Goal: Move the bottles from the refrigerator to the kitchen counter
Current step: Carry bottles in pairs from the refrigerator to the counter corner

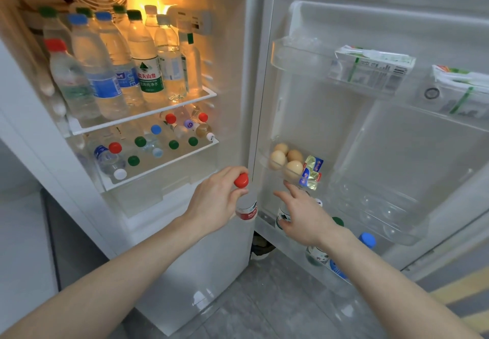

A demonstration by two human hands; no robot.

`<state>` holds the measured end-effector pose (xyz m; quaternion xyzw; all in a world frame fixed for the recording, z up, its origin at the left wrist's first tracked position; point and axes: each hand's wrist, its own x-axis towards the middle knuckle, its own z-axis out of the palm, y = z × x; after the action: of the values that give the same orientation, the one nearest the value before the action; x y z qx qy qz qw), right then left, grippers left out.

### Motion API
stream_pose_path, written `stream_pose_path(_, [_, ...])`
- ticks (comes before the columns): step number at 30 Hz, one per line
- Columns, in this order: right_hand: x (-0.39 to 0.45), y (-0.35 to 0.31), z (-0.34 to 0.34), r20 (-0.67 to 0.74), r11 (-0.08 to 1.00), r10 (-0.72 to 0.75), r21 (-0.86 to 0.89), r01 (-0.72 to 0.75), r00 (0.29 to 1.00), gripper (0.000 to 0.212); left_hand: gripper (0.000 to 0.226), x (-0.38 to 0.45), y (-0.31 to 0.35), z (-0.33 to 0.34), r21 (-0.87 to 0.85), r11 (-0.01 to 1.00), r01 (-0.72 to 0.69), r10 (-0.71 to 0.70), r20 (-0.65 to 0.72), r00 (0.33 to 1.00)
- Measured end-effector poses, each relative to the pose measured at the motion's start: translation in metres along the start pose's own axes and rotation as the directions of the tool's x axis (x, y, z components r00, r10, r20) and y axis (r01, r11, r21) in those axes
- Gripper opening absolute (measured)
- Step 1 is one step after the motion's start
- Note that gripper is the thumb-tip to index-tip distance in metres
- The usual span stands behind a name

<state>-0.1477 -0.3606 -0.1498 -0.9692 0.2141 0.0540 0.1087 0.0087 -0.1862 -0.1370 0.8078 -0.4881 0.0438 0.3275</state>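
The refrigerator (232, 79) stands open in front of me. My left hand (214, 201) is shut on a clear bottle with a red cap (246, 206), held upright just outside the lower front edge of the fridge. My right hand (304, 214) hangs with fingers apart over the bottom door rack, above a green-labelled bottle (281, 215); I cannot tell if it touches it. A blue-capped bottle (367, 239) stands in the same rack. Several water bottles (148, 69) stand on the top shelf. Several more lie with caps toward me on the second shelf (172, 164).
The open door (370, 132) is on the right. Its middle tray holds eggs (287, 160) and foil packets (311, 173). Cartons (373, 70) sit in the upper door shelf. Grey tiled floor (264, 299) lies below. A dark cabinet side (66, 246) stands to the left of the fridge.
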Motion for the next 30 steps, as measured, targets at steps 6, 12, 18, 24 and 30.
stream_pose_path(6, [0.04,-0.003,-0.001,0.103,0.982,0.133,-0.146,-0.118,0.986,0.065,0.028,-0.018,-0.008,-0.015,0.008,0.999,0.052,-0.052,0.007,0.999])
stream_pose_path(12, [0.054,-0.005,0.005,0.079,0.967,0.173,-0.205,-0.154,0.982,0.047,0.028,-0.035,-0.015,-0.024,0.01,0.994,0.108,-0.108,-0.002,0.994])
stream_pose_path(18, [0.06,-0.008,0.012,0.038,0.982,0.095,-0.165,-0.087,0.995,0.035,0.027,-0.046,-0.02,-0.029,0.024,0.99,0.14,-0.14,-0.002,0.99])
stream_pose_path(24, [0.055,-0.012,0.011,0.029,0.988,0.071,-0.14,-0.066,0.997,0.036,0.026,-0.055,-0.02,-0.032,0.026,0.987,0.159,-0.159,0.002,0.987])
stream_pose_path(30, [0.042,-0.009,0.008,-0.007,0.991,-0.043,-0.129,0.041,0.999,0.038,0.028,-0.06,-0.02,-0.042,0.003,0.982,0.189,-0.189,0.001,0.982])
